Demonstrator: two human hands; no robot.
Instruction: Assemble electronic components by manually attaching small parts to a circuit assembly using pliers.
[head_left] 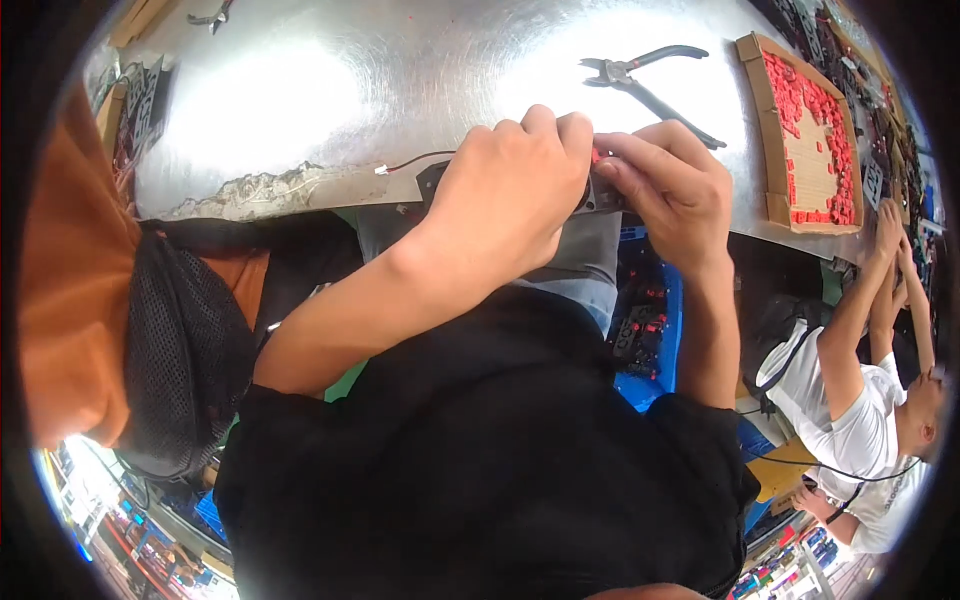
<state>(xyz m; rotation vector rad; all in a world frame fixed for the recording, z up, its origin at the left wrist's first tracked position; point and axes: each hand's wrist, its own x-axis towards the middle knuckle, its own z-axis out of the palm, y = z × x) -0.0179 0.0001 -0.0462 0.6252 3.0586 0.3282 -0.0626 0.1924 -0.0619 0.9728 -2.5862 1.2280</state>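
Over the table's near edge, my left hand [515,190] is closed around a flat black part [430,182], which shows at both sides of the fist. A thin dark cable [420,158] runs left from it to a small white connector [382,170] over the tabletop. My right hand [680,185] meets the left at the part's right end, thumb and fingertips pinched on a small red piece [597,155]. The fingers hide most of this piece, and I cannot tell whether it sits in the black part. Black-handled cutting pliers [625,74] lie just beyond my right hand.
A cardboard tray [776,210] of small red pieces stands at the table's right. Another pair of pliers [212,17] lies far left. A blue crate [672,340] with black parts is below my right forearm. Co-workers are at the right [850,410] and left [75,290].
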